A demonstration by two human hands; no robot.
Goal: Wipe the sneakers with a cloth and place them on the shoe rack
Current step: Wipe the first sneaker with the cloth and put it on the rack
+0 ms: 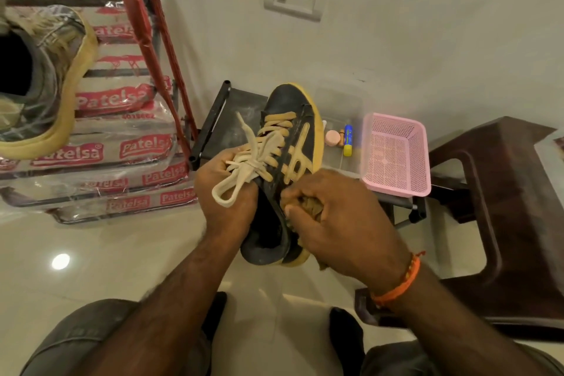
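Two hands on one sneaker [287, 143], held in the air above the floor, in front of the low black shoe rack [213, 119]. Your left hand [225, 189] grips it at the lace side, fingers curled round the upper with the loose lace loop draped over them. Your right hand [329, 217] is bunched round a brownish cloth [308, 204], pressed against the sneaker's outer side near the collar.

Key relation: the sneaker's long axis runs away from you, heel toward your body, toe pointing up and out toward the wall and rack. The cloth sits at the heel end, so the unwiped stretch, judging by position, lies forward of your right hand along the striped side and yellow sole edge. Next stroke likely runs heel to toe while the left hand steadies.

The rack lies just past the toe, so placing means a short push forward. The left hand is nearer the rack's bare surface.

Second sneaker [42, 82] sits far left, up on the wrapped stack, well apart. Pink basket [396, 152] stands on the rack's right end.
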